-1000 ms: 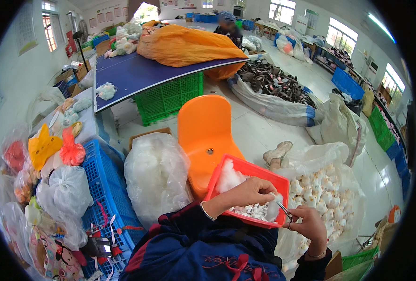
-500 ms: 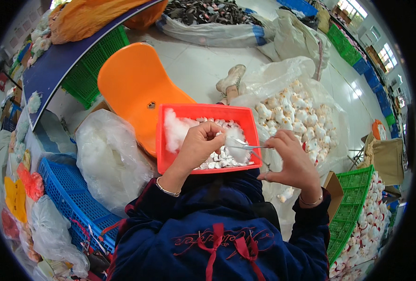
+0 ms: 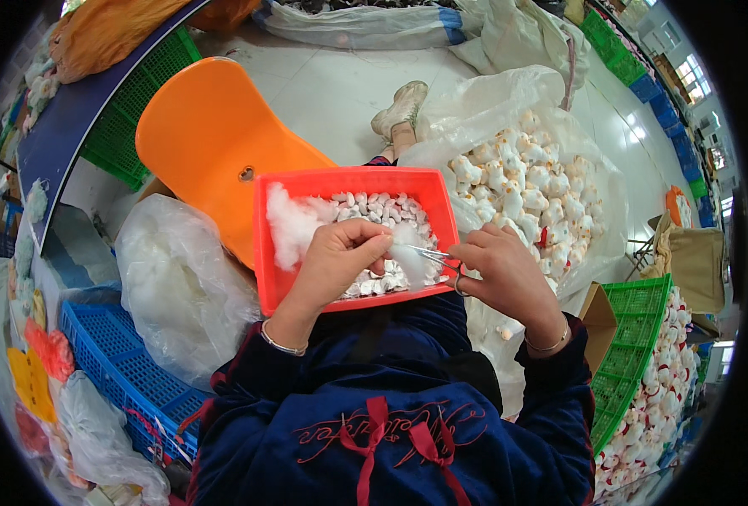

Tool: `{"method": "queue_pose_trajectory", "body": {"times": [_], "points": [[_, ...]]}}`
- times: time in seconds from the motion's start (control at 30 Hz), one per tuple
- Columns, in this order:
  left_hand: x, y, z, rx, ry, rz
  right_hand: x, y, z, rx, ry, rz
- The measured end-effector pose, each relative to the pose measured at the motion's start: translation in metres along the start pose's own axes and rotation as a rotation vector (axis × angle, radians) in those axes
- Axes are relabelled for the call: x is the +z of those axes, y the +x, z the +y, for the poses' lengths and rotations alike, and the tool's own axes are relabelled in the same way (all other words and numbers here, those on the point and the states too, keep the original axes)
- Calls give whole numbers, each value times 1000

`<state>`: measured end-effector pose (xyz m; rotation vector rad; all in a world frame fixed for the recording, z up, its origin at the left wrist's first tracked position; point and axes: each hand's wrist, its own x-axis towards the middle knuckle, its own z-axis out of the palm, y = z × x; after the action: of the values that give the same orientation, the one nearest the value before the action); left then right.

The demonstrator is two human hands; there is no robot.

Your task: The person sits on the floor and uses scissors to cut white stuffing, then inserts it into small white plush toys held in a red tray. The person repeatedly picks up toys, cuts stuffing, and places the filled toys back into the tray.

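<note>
In my lap sits a red plastic tray (image 3: 353, 177) holding many small white stuffed pieces (image 3: 378, 207) and a heap of loose white stuffing (image 3: 283, 229) at its left end. Over the tray, my left hand (image 3: 336, 260) is closed in a pinch; whatever lies between thumb and fingertips is too small and covered to name. My right hand (image 3: 502, 271) grips silver ring-handled forceps (image 3: 429, 253), with fingers at the rings. Their tips point left, close to my left fingertips, beside a tuft of white stuffing (image 3: 411, 261).
An orange chair (image 3: 214, 126) stands beyond the tray. Left are a clear bag of stuffing (image 3: 171, 278) and a blue crate (image 3: 117, 358). Right lie a clear bag of white plush pieces (image 3: 530, 190) and a green crate (image 3: 627, 337). A blue-topped table (image 3: 70, 135) edges the far left.
My right hand has turned and closed round the forceps' handles, which were spread before. The tips have come toward my left fingers. The whole view has shifted slightly.
</note>
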<state>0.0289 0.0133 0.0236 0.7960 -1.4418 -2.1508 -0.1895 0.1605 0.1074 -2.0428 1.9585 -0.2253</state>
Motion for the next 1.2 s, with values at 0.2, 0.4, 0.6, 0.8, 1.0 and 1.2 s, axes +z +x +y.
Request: {"method": "queue_pose_trajectory", "body": {"times": [0.2,0.4,0.6,0.8,1.0,1.2], "points": [[-6,2,-7,65,18,-26,5,-1,9,-2,75,9],[-8,-5,-10,90,20,22,10,-3,39,-65,259,-14],[-7,-4,-15,65,63,46,20,1,24,-74,197,-57],[-6,-4,-16,4,52,31,12,0,22,22,124,-106],[-4,-4,-14,-11,159,-26,14,8,18,-1,143,-139],[-10,1,-29,-69,-57,125,4,-1,12,23,65,37]]}}
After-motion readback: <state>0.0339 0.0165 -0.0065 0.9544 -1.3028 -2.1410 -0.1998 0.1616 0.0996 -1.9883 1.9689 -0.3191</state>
